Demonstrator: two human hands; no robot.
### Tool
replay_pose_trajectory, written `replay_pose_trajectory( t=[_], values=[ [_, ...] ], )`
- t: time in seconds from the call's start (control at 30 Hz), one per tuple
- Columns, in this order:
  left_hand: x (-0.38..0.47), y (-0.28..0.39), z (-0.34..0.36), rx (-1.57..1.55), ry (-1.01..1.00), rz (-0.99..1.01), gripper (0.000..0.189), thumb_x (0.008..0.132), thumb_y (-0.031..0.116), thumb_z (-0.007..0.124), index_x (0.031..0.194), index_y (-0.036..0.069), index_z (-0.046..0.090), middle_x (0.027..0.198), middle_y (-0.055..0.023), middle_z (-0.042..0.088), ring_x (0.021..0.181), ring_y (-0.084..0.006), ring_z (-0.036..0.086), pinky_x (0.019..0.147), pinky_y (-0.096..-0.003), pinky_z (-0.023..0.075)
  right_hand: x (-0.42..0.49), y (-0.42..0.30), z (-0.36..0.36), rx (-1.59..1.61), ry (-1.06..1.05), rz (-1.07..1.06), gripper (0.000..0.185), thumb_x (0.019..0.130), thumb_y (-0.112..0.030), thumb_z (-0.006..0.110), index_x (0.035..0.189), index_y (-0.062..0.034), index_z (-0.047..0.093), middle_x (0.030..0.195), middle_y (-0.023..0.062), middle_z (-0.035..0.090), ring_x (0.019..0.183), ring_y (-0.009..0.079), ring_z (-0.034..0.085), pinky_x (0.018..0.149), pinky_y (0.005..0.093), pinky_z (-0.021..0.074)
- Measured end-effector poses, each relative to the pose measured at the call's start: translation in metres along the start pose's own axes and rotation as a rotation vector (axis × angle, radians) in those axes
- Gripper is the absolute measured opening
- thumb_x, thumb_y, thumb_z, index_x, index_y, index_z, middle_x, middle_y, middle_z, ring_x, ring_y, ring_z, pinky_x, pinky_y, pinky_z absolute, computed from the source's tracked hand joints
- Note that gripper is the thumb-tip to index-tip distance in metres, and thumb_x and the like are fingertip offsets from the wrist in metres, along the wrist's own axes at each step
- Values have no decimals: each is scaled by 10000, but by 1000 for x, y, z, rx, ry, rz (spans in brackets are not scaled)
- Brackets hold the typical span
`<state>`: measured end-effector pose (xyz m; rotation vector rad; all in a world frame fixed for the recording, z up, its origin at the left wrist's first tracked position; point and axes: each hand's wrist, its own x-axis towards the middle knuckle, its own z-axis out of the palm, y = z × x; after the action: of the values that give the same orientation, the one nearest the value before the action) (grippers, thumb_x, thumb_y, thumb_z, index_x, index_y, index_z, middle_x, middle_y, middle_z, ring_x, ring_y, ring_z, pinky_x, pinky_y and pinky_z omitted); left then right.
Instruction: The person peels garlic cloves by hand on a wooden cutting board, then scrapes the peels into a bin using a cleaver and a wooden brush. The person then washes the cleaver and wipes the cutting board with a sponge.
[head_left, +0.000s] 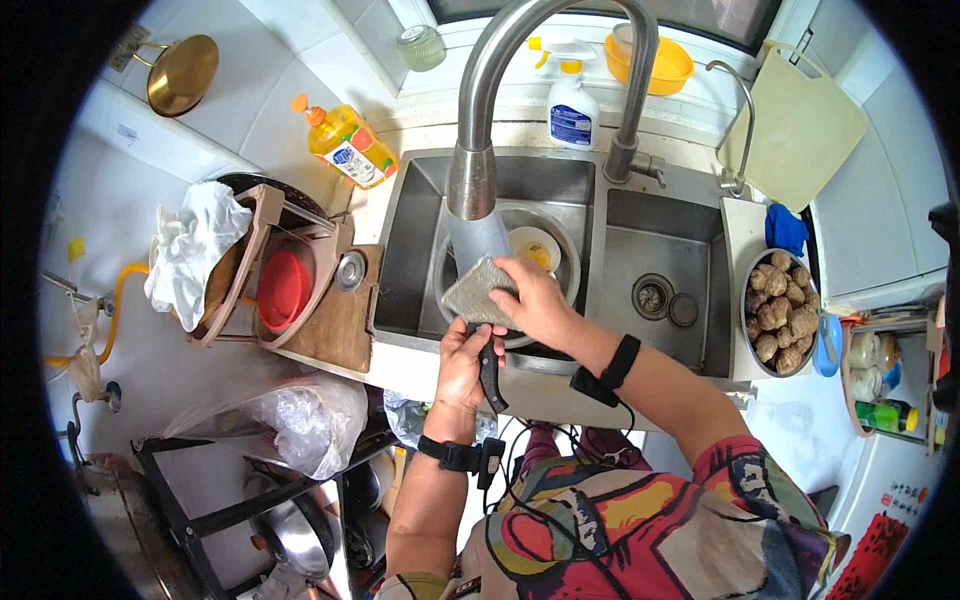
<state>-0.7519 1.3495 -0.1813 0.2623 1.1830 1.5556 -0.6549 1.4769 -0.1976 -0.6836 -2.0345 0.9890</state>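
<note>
My left hand (463, 364) grips the black handle of a kitchen knife (490, 375). My right hand (538, 300) holds a grey-green scouring pad (480, 289), which lies over the knife's blade and hides most of it. A broad stream of water (476, 240) runs from the steel faucet (472, 180) down to the pad. Beneath my hands, in the left basin of the steel sink (412, 225), stands a round metal bowl (571, 259) with a white dish (546, 241) inside that bears yellow bits.
Taros (784, 311) fill a bowl at the right; a blue cloth (786, 229) lies behind it. Dish soap (352, 150) and a spray bottle (572, 109) stand behind the sink. A rack with a red basin (285, 289) is at the left, above a plastic bag (300, 420).
</note>
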Motion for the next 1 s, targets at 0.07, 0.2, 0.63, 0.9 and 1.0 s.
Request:
replay_pose_trajectory(
  t=[0.07, 0.2, 0.63, 0.9, 1.0],
  values=[
    [0, 0, 5, 22, -5, 29, 67, 931, 26, 512, 992, 18, 539, 846, -98, 640, 618, -136, 577, 510, -257, 503, -10, -8, -6, -161, -81, 9, 408, 822, -203, 662, 1179, -38, 556, 1031, 143, 550, 967, 328, 535, 828, 433, 456],
    [0, 1, 11, 123, -6, 29, 54, 928, 30, 518, 981, 38, 522, 797, -98, 616, 595, -149, 579, 501, -275, 504, -13, -19, -16, -336, -29, -230, 396, 806, -221, 673, 1170, -77, 608, 1034, 109, 515, 933, 300, 545, 759, 411, 480],
    [-27, 11, 13, 305, 8, -13, 44, 925, 42, 536, 965, 34, 521, 728, -33, 579, 520, -93, 517, 432, -227, 433, 32, 69, -26, -606, -256, 140, 146, 853, -153, 534, 977, -76, 528, 977, 141, 600, 879, 351, 634, 722, 449, 512],
    [-16, 8, 3, 47, 32, 3, 45, 923, 26, 538, 964, 33, 522, 776, -79, 605, 557, -126, 551, 446, -251, 480, 20, 99, -62, 881, 177, 1090, 310, 947, -349, 583, 997, -44, 567, 758, 63, 612, 567, 175, 534, 465, 318, 420],
    [-12, 6, 4, -69, 2, -15, 39, 926, 29, 535, 965, 25, 533, 782, -86, 608, 567, -135, 555, 449, -254, 483, 19, 92, -96, 1222, 148, 1030, 287, 915, -350, 634, 970, -76, 568, 748, 69, 609, 492, 133, 517, 373, 260, 376]
  ],
)
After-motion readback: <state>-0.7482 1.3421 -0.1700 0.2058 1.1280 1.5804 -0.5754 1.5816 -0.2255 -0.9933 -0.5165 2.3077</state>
